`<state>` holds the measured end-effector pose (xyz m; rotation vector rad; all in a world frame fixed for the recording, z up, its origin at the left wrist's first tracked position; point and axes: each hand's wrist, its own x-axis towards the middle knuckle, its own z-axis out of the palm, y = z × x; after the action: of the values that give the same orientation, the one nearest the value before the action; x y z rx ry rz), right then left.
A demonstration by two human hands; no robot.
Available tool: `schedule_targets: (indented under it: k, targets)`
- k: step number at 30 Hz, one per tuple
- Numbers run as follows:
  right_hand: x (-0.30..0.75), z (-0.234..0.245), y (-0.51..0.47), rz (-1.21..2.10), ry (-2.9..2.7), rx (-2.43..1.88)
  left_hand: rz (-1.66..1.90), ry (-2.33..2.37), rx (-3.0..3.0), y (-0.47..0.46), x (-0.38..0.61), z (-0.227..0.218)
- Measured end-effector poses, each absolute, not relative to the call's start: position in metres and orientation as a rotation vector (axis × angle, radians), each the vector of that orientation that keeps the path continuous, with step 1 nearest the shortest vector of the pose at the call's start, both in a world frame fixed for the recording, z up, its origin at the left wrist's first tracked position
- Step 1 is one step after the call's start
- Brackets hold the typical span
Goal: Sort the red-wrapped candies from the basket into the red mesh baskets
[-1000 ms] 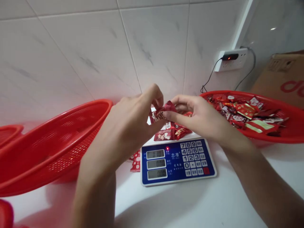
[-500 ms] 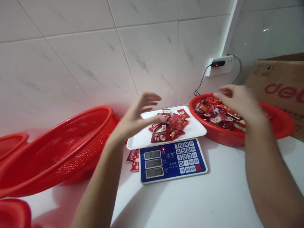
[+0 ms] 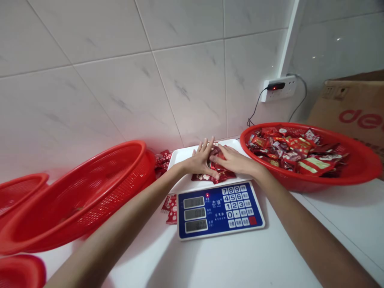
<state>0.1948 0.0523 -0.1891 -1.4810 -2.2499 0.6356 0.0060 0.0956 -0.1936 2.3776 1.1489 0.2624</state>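
Both hands are over a pile of red wrapped candies (image 3: pixel 227 175) on the white tray (image 3: pixel 180 157) of a digital scale (image 3: pixel 222 210). My left hand (image 3: pixel 199 163) lies on the left side of the pile, its fingers spread and pointing away from me. From the right, my right hand (image 3: pixel 235 161) reaches over the same candies with fingers stretched out, close to the left fingers. Neither hand is closed around a candy. The hands hide part of the pile. Below the tray, the blue keypad panel has three small displays and a lit red light.
To the right stands a red basket (image 3: pixel 288 180) full of wrapped candies, before a cardboard box (image 3: pixel 348 104). Large red baskets (image 3: pixel 99 172) lean at the left. More red packets (image 3: pixel 172 210) lie beside the scale. A wall socket (image 3: pixel 280 89) has a cable hanging.
My right hand has moved left from above the candy basket to the tray. My left hand has come down onto the pile, fingers spreading. The view has shifted slightly.
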Motion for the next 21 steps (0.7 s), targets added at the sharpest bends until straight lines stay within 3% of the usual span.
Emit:
schedule_targets:
  k: [8,21]
  targets:
    - [0.209,-0.186,0.053,0.850,-2.426,-1.391,0.299,0.989,2.344,0.092,-0.009,-0.189]
    - [0.180,-0.201,0.047,0.885,-2.231,-1.119,0.566,0.984,2.341,0.052,-0.021,-0.204]
